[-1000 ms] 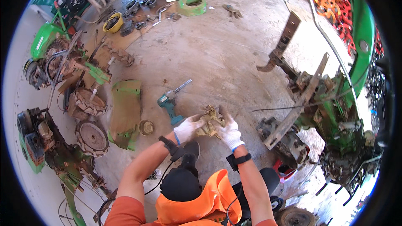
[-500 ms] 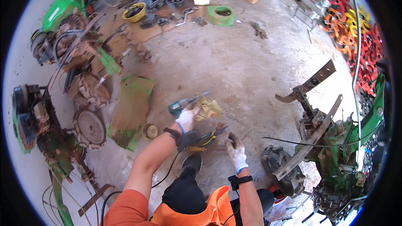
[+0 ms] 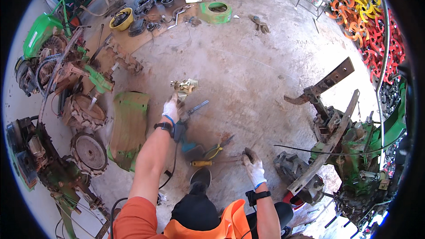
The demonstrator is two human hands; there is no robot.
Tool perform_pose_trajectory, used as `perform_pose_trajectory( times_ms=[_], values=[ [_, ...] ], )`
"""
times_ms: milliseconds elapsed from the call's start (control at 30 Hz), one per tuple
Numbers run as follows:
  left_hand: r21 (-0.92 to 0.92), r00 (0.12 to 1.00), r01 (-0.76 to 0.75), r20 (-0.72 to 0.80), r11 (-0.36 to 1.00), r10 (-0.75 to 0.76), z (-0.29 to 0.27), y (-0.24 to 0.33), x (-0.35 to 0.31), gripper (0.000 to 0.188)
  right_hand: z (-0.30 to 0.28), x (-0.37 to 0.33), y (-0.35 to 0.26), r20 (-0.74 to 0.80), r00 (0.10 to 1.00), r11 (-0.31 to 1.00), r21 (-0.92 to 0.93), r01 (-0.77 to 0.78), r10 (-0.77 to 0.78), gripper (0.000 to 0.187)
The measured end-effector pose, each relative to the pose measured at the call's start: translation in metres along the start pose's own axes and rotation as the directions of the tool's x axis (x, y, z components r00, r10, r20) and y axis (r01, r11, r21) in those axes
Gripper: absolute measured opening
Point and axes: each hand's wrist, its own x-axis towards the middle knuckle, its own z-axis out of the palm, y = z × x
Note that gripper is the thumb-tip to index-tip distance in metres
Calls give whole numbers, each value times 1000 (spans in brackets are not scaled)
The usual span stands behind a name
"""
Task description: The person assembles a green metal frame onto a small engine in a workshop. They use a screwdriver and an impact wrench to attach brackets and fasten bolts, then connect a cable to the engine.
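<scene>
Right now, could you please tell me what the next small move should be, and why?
I'd probably move the right hand left to the yellow-handled screwdriver: its shaft points toward that hand, while the left hand is beside the brass-coloured metal part.

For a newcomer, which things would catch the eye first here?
Probably the heap of red, orange and yellow curved parts at the upper right. Then the dirty green machinery at the right, and, left of centre, the white-gloved left hand close to a yellowish metal part.
</scene>
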Motion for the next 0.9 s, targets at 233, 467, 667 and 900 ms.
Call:
perform_pose_trajectory(
  times_ms=[233,467,667,900],
  values=[
    [450,959,-236,-32,861,280,-76,-28,-61,35,19,-9,18,60,998,997,-80,15,-10,47],
    [576,979,-170,9,800,202,-106,-47,-103,33,14,-18,5,106,988,930,-338,143,-114,50],
    [763,871,-391,126,515,475,-58,-8,-47,33,21,-19,11,118,991,968,-248,-39,70,49],
    [969,848,-221,133,113,512,14,48,70,39,10,-20,25,77,994,921,-389,-41,76,45]
  ],
)
